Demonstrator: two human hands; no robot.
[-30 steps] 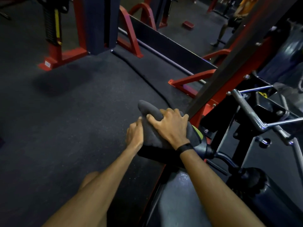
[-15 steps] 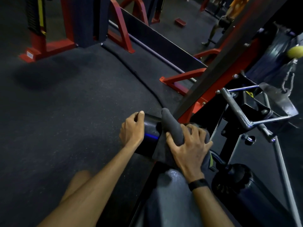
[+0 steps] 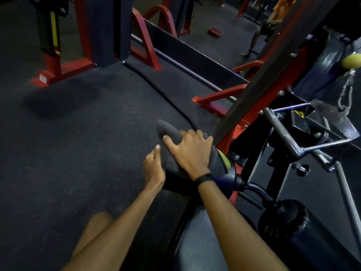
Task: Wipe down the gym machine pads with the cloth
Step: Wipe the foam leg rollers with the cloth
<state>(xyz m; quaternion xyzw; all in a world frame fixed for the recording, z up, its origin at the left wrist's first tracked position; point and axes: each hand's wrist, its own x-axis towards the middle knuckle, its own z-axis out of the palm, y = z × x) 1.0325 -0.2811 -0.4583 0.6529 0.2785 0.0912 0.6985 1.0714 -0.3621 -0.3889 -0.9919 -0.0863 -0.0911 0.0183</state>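
Cloth [image 3: 172,151]: grey, soft, light by the look of it; draped over the roller pad [image 3: 220,179] at the machine's near end, one limp corner poking out past your fingertips toward the floor [image 3: 78,143]. It likely bunches and slides on smooth vinyl, so press it flat under the palm instead of pinching an edge.

Right hand [image 3: 190,151]: lies on top of the cloth, fingers spread and curled over it, pressing it onto the pad.

Left hand [image 3: 154,169]: at the pad's left end, fingers bent against the cloth edge; whether it grips cloth or pad, you cannot tell.

Roller pad: dark, probably firm foam, mostly covered; only its right end and a yellow-green band [image 3: 224,160] show.

Seat pad [image 3: 195,241]: below your wrists, cut off by the frame's bottom edge.

Machine frame [image 3: 234,133]: dim; details murky.
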